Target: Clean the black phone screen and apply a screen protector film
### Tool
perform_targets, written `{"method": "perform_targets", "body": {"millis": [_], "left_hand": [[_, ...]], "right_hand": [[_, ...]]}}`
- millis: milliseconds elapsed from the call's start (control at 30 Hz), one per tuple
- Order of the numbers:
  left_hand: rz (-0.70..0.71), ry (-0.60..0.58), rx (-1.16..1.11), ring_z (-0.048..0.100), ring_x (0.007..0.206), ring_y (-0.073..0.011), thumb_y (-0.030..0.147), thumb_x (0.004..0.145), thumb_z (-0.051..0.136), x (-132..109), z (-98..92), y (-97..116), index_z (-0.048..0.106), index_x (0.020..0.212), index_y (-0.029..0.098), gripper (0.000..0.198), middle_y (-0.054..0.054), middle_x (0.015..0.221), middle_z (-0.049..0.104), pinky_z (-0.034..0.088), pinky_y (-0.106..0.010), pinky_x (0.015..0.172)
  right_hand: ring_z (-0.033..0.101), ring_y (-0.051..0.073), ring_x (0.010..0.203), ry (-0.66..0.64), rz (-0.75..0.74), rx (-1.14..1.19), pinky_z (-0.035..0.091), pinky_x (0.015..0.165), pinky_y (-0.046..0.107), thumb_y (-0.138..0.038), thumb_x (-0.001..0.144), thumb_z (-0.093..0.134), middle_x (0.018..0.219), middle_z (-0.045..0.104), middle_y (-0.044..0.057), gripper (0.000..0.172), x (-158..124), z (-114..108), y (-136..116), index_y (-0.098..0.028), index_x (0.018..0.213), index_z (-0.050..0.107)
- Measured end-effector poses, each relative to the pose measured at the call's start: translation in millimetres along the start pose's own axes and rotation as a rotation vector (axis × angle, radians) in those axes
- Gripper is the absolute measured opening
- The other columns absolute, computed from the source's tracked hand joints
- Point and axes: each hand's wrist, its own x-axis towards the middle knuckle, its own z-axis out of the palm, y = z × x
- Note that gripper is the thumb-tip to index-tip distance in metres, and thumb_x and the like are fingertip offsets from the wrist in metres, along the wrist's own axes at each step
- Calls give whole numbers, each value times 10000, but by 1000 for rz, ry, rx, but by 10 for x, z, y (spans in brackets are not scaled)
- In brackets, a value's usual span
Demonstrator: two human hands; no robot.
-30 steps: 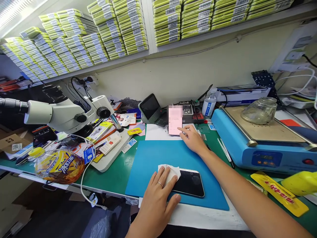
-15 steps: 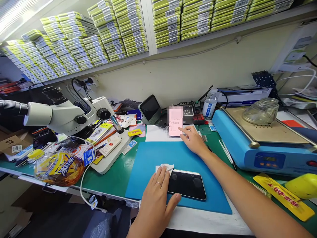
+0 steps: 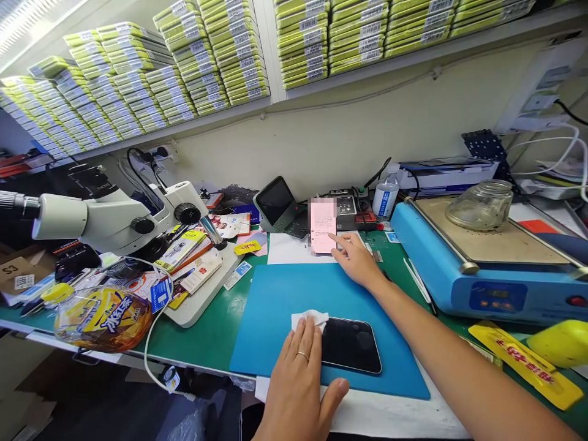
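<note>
A black-screened smartphone (image 3: 353,346) with a light frame lies on the blue mat (image 3: 269,294). Over its left end my left hand (image 3: 301,373) rests flat, fingers stretched out and thumb apart, pressing a crumpled white wipe (image 3: 316,316). Farther back, my right hand (image 3: 353,257) reaches forward with the index finger extended. That fingertip is at the lower right edge of an upright pink panel (image 3: 324,236) with lines of text. I cannot tell whether the panel is paper or a lit screen.
On the left stand a microscope (image 3: 105,220) and a bottle of brown drink (image 3: 103,318), beside piled papers. To the right are a blue heating plate machine (image 3: 482,285) with a glass jar (image 3: 480,205) on it, tweezers (image 3: 417,278) and a yellow packet (image 3: 523,361). Stacked green packs (image 3: 245,52) fill the shelf.
My left hand and the white wipe have slid a little right over the phone. My right hand stays by the pink panel, whose text looks different. The whole view has shifted slightly.
</note>
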Motion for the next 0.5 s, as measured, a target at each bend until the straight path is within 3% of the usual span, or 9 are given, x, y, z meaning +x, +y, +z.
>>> {"method": "perform_targets", "body": {"millis": [267,500], "left_hand": [[151,-16,-105,313,1522,-331,576,993,525,150,120,456,339,1604,145,770,-80,1668,203,393,-456,1219],[137,-32,-68,337,1516,-329,530,996,539,6,80,230,323,1611,200,730,-31,1663,238,331,-528,1245]], "right_hand": [[703,218,846,-2,11,-5,576,841,418,-333,949,496,1181,594,105,453,2,-23,-11,-255,1364,659],[702,222,854,-11,20,3,575,834,414,-338,948,506,1176,603,98,415,-4,-35,-28,-263,1308,699]]}}
